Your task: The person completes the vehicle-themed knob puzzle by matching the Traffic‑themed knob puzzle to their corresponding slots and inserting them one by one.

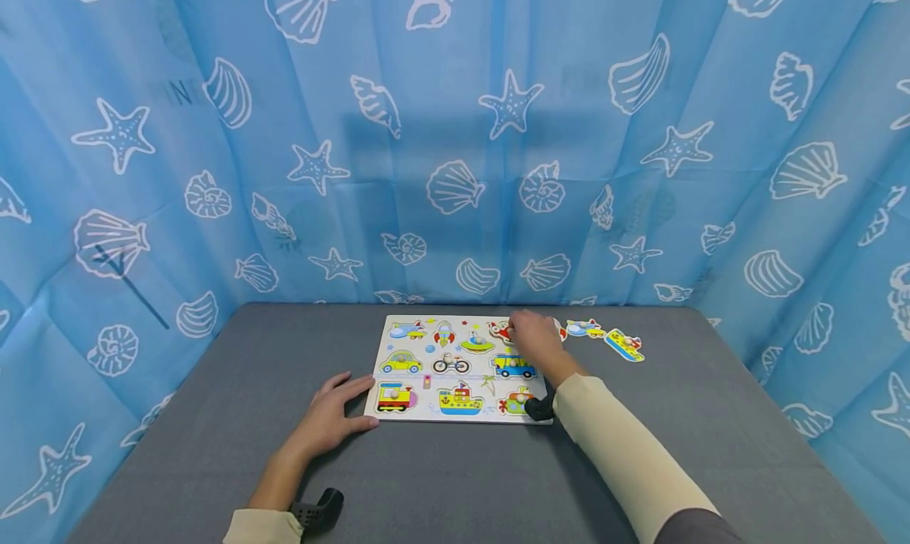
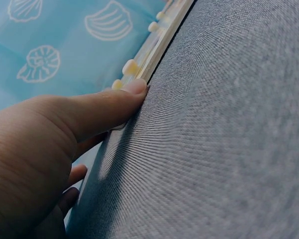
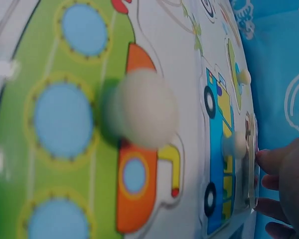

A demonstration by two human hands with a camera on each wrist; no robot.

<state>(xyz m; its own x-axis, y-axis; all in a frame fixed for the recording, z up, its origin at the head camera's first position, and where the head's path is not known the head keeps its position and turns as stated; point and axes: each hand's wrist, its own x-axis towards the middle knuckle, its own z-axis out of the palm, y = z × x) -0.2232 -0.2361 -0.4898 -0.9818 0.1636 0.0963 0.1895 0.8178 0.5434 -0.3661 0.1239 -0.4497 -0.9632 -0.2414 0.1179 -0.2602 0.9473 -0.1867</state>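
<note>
A white wooden peg puzzle board [image 1: 426, 414] with vehicle pieces lies on the grey table [image 1: 441, 481]. My left hand [image 1: 334, 416] rests flat on the table, and its thumb [image 2: 114, 105] touches the board's left edge [image 2: 157, 42]. My right hand [image 1: 533, 339] is curled over the board's far right corner, where it pinches a red puzzle piece [image 1: 501, 330]. In the right wrist view the fingers [image 3: 284, 184] hold that piece edge-on [image 3: 249, 164], beyond a blue bus piece [image 3: 218, 149] and a green submarine piece's knob [image 3: 144, 109].
Two loose pieces lie on the table right of the board: a plane [image 1: 584, 328] and a yellow-blue vehicle [image 1: 624, 344]. A blue curtain [image 1: 455, 149] printed with shells closes in the table at the back and both sides. Bare grey table lies in front.
</note>
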